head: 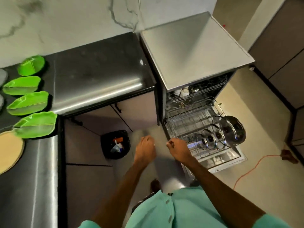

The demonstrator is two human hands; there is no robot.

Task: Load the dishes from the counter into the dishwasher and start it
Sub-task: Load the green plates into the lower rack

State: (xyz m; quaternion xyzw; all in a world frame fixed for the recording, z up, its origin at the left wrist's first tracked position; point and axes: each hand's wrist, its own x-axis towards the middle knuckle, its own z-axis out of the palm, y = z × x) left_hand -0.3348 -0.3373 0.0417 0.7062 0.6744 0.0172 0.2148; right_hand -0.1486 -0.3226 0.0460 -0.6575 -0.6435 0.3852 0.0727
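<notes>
The dishwasher (197, 51) stands open. Its pulled-out lower wire rack (185, 122) holds four round glass lids (232, 129) on edge, small to large, each with a dark knob. The upper rack (205, 89) holds white cups (184, 92). Four glossy green leaf-shaped plates (29, 103) lie in a row along the left side of the dark polished surface (98, 68), with a round beige plate (9, 150) at the near left edge. A black bin (107, 145) on the floor holds rubbish. The left hand (145, 148) and right hand (178, 149) hover near the rack's front corner, fingers curled in with nothing visible in them.
</notes>
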